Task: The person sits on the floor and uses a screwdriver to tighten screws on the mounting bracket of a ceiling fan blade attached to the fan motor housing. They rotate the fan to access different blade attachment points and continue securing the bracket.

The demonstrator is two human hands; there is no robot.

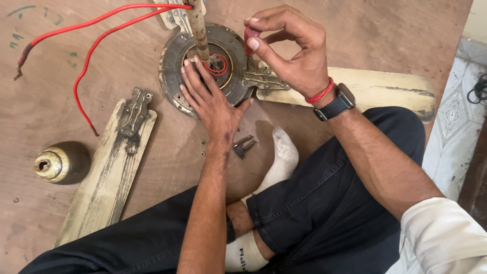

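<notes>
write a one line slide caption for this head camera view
Left hand steadies a ceiling fan motor while right hand turns a red-handled screwdriver at a blade bracket.

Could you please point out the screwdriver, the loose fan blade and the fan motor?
screwdriver [250, 40]: head view, on its red handle, held in the right hand.
loose fan blade [104, 185]: head view, middle of the flat blade.
fan motor [172, 61]: head view, left rim of the round housing.

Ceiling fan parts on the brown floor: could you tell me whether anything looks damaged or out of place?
Yes. One cream fan blade lies detached left of the round metal motor housing, its paint scratched and grimy. Small loose screws sit scattered near the left hand.
</notes>
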